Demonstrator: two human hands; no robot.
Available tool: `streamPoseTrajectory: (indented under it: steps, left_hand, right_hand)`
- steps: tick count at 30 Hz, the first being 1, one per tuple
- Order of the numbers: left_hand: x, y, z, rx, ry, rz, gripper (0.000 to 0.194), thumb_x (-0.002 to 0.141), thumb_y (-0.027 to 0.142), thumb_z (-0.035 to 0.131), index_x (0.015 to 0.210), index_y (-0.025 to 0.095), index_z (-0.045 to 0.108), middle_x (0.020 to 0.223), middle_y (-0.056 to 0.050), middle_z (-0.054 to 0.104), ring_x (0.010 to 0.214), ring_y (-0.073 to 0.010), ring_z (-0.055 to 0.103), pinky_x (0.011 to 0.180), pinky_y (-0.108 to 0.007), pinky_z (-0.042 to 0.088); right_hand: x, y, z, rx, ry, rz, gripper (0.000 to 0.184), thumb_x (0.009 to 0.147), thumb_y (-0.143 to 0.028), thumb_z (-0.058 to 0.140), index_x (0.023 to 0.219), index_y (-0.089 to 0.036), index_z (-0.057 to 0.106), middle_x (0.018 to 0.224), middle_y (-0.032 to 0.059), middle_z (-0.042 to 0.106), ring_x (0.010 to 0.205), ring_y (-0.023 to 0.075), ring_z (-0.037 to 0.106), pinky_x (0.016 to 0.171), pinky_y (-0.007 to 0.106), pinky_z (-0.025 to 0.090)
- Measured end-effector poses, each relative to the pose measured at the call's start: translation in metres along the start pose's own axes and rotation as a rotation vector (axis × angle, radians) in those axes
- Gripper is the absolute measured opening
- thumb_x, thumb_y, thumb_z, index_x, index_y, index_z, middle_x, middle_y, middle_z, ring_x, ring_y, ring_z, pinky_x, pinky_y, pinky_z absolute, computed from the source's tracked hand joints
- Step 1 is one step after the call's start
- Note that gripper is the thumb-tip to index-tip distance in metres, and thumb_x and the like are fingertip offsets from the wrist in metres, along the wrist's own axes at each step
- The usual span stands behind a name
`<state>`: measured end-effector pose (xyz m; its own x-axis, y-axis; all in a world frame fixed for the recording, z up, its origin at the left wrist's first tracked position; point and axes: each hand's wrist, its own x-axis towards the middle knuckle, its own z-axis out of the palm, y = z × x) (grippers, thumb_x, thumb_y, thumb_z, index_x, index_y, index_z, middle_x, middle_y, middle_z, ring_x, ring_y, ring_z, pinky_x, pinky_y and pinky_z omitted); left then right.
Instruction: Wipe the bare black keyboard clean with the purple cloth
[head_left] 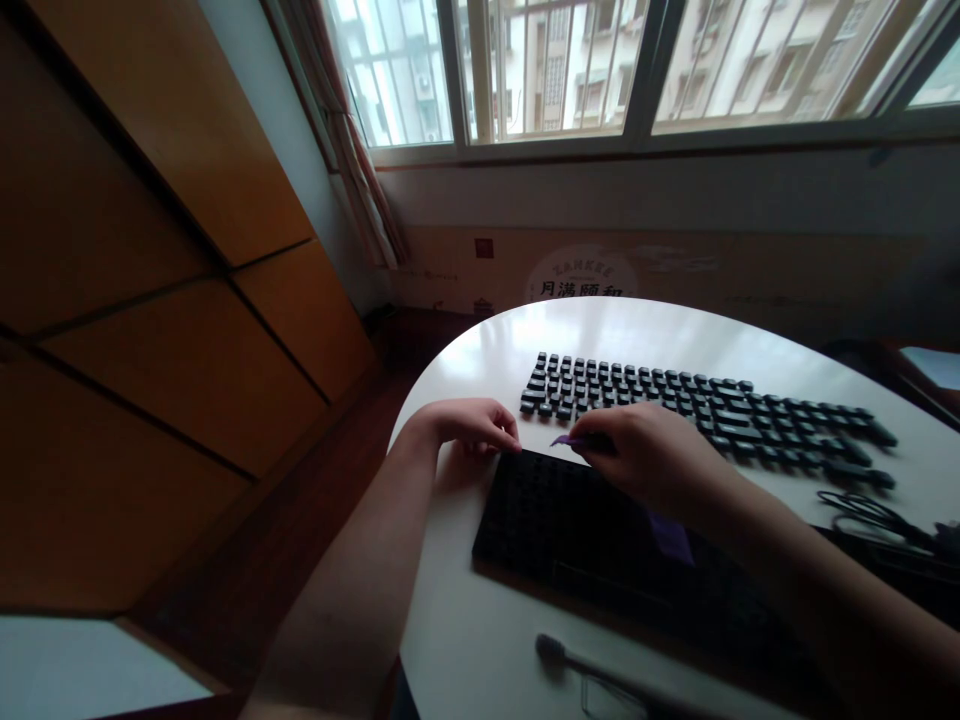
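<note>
A black keyboard with its keycaps off lies on the white table in front of me. My left hand is closed at its far left corner, thumb and forefinger pressed together on the edge. Above the far part of the keyboard, my right hand is closed around a thin purple strip. The strip's ragged tip sticks out past the fingertips towards the left hand. More purple shows below the right hand, over the keyboard; the middle of it is hidden by that hand.
Rows of loose black keycaps stand on the table beyond the keyboard. A coiled black cable lies at the right. Nearest me lies a dark-headed brush-like tool with a wire loop by it.
</note>
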<state>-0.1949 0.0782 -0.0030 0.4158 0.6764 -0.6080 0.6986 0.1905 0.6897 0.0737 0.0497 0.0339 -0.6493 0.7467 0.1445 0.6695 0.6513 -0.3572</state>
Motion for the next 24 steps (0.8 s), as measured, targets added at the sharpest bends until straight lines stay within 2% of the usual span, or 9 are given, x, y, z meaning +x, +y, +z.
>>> streamPoseTrajectory:
  steps: [3, 7, 10, 13, 15, 18, 24]
  left_hand:
    - [0.001, 0.001, -0.001, 0.007, -0.015, 0.000, 0.031, 0.075, 0.043, 0.077, 0.093, 0.019, 0.068, 0.059, 0.005, 0.056, 0.053, -0.0105, 0.054, 0.049, -0.019, 0.041]
    - [0.002, 0.000, -0.001, 0.010, -0.020, 0.005, 0.031, 0.075, 0.042, 0.078, 0.094, 0.019, 0.067, 0.060, 0.004, 0.058, 0.055, -0.0109, 0.055, 0.049, -0.019, 0.041]
    - [0.002, -0.001, -0.001, 0.013, -0.020, 0.011, 0.032, 0.075, 0.042, 0.078, 0.094, 0.019, 0.067, 0.061, 0.004, 0.059, 0.056, -0.0110, 0.056, 0.049, -0.019, 0.042]
    - [0.002, -0.002, -0.002, 0.011, -0.020, 0.018, 0.034, 0.074, 0.044, 0.079, 0.094, 0.019, 0.068, 0.061, 0.004, 0.059, 0.056, -0.0114, 0.056, 0.049, -0.019, 0.043]
    - [0.003, -0.002, -0.002, 0.007, -0.020, 0.020, 0.036, 0.072, 0.045, 0.081, 0.094, 0.020, 0.068, 0.061, 0.004, 0.059, 0.056, -0.0116, 0.056, 0.049, -0.019, 0.043]
    - [0.003, -0.003, -0.002, 0.003, -0.018, 0.017, 0.039, 0.069, 0.047, 0.082, 0.093, 0.020, 0.068, 0.061, 0.004, 0.059, 0.056, -0.0116, 0.056, 0.049, -0.019, 0.043]
    - [0.002, -0.001, -0.001, 0.002, -0.010, 0.011, 0.038, 0.069, 0.048, 0.082, 0.091, 0.020, 0.068, 0.061, 0.005, 0.058, 0.055, -0.0110, 0.055, 0.048, -0.019, 0.040]
  right_hand:
    - [0.000, -0.001, 0.016, -0.008, 0.006, -0.032, 0.015, 0.089, -0.026, 0.066, 0.095, -0.029, 0.079, 0.085, -0.0002, 0.078, 0.078, 0.0199, 0.071, 0.069, 0.029, 0.044]
    - [-0.002, -0.005, 0.031, -0.073, -0.088, -0.165, 0.017, 0.091, -0.020, 0.063, 0.095, -0.027, 0.078, 0.086, 0.0004, 0.076, 0.075, 0.0181, 0.069, 0.064, 0.027, 0.039]
    - [-0.003, -0.007, 0.033, -0.127, -0.145, -0.263, 0.015, 0.091, -0.021, 0.064, 0.098, -0.024, 0.076, 0.090, 0.0019, 0.075, 0.075, 0.0174, 0.067, 0.063, 0.027, 0.037]
    - [-0.004, -0.007, 0.030, -0.167, -0.171, -0.289, 0.010, 0.092, -0.028, 0.067, 0.094, -0.022, 0.074, 0.087, 0.0020, 0.072, 0.071, 0.0168, 0.064, 0.060, 0.028, 0.034]
    - [-0.004, -0.008, 0.029, -0.181, -0.179, -0.310, 0.010, 0.093, -0.022, 0.064, 0.093, -0.023, 0.074, 0.086, 0.0009, 0.071, 0.070, 0.0157, 0.063, 0.059, 0.028, 0.032]
    - [-0.004, -0.011, 0.032, -0.212, -0.185, -0.343, 0.019, 0.092, -0.009, 0.059, 0.089, -0.022, 0.073, 0.083, 0.0004, 0.071, 0.069, 0.0157, 0.062, 0.060, 0.029, 0.031]
    - [-0.002, -0.017, 0.035, -0.235, -0.198, -0.375, 0.019, 0.089, -0.005, 0.059, 0.082, -0.018, 0.070, 0.083, 0.0014, 0.072, 0.069, 0.0167, 0.062, 0.060, 0.031, 0.030]
